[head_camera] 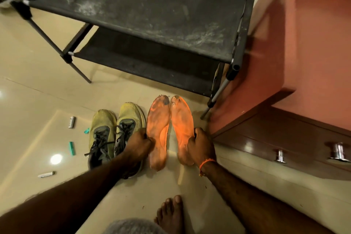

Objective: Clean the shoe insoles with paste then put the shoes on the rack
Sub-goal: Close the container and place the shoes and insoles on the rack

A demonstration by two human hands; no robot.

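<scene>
Two orange insoles [167,131], each gripped by one hand, left hand [139,145] and right hand [201,145], are held before the rack [140,15], beside two shoes [115,135]; three tubes [71,122] are counted leftward.

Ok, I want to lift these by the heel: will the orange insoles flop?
Probably a little: the left insole and right insole look thin and flat. Likely light, since each hand, left and right, holds one alone.

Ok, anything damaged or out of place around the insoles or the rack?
Yes. The left insole has a dark worn patch at its toe, and the right insole a small tear there. The rack top shelf is streaked with whitish dust.
</scene>
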